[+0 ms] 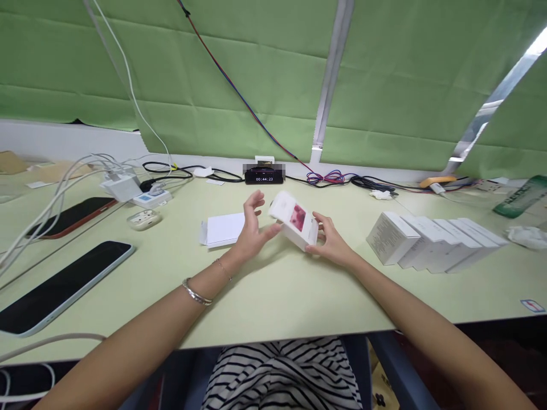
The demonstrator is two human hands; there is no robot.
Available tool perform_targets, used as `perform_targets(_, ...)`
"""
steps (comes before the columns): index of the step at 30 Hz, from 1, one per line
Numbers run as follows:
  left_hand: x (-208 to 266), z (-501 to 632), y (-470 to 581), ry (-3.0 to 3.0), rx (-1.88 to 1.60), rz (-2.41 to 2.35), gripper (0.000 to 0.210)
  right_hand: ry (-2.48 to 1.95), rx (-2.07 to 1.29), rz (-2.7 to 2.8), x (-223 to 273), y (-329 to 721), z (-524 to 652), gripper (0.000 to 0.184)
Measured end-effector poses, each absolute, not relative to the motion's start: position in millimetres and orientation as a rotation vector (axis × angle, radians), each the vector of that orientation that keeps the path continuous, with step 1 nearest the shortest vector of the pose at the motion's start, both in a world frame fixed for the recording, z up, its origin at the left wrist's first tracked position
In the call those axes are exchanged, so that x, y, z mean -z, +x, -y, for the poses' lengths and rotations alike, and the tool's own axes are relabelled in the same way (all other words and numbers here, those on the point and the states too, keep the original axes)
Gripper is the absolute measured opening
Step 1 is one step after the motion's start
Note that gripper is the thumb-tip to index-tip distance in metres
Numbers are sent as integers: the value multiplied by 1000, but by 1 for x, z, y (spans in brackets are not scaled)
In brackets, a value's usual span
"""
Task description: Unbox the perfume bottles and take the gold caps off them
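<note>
A small white carton [294, 221] with a pink-red picture on its face is tilted above the middle of the table. My right hand [329, 242] grips it at its right end, thumb below and fingers behind. At the carton's left end, my left hand [254, 228] has its fingers spread, with the thumb tip close to the box; whether it touches I cannot tell. Behind my left hand lies a flat white box [224, 229], partly hidden by that hand. To the right, several white cartons [393, 238] stand in a leaning row.
A phone-like timer [264, 175] showing 00:44:23 stands at the back. Two phones, a light-cased one [64, 287] and a red-cased one [74, 216], lie left near an earbud case [144, 220], charger [122, 187] and cables. A green packet [521, 196] lies far right.
</note>
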State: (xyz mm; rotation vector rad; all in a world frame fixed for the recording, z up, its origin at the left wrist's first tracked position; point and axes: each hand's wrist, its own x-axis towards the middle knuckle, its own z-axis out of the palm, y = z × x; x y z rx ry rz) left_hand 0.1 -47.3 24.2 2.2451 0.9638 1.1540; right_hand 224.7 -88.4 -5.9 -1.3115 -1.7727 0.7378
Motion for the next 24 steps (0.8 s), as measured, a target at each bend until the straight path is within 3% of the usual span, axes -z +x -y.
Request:
perform_targets(4, -21, 57, 8, 2155, -958, -808, 88, -1282, -818, 1705, 13, 210, 89, 101)
perform_targets(6, -21, 63, 12, 2152, -810, -768, 79, -1288, -760, 1806, 13, 207, 91, 103)
perform_targets(10, -19, 62, 12, 2132, -793, -834, 62, -1249, -787, 1898, 9, 213, 90, 61)
perform_targets(12, -17, 57, 10, 2106, -773, -839, 59, -1236, -809, 1914, 8, 217, 88, 48)
perform_targets(17, -13, 50, 8, 2131, -619, -780, 48, -1284, -672, 1871, 5, 223, 83, 44)
perform_targets(24, -2, 47, 6, 2164, -566, -947, 65, -1587, -99, 1163, 7, 262, 61, 34)
